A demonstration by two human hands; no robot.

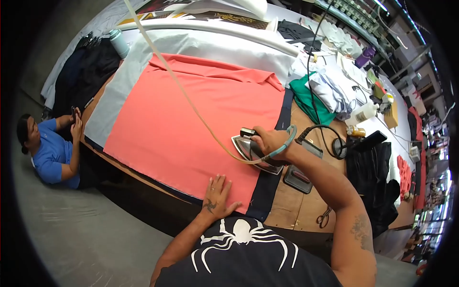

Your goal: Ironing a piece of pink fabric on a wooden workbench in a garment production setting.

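Note:
A large piece of coral fabric [193,118] lies spread in front of me, its far edge folded and rumpled. Beneath it are a pale sheet [111,104] and a dark navy cloth [283,114] that shows along the right side. My right hand [270,140] grips the handle of a steam iron [256,152], whose soleplate is over the right part of the coral fabric. A translucent hose [186,91] runs down from above to the iron. My left hand [218,197] rests flat on the fabric near its front edge, fingers spread, holding nothing.
Right of the fabric, an iron rest [298,179] and scissors [323,217] lie on the wooden tabletop [287,211]. Beyond are green cloth [304,97], a plastic bottle [362,114] and black fabric [369,175]. At left, a person [53,150] holds a phone near a light-blue flask [119,43].

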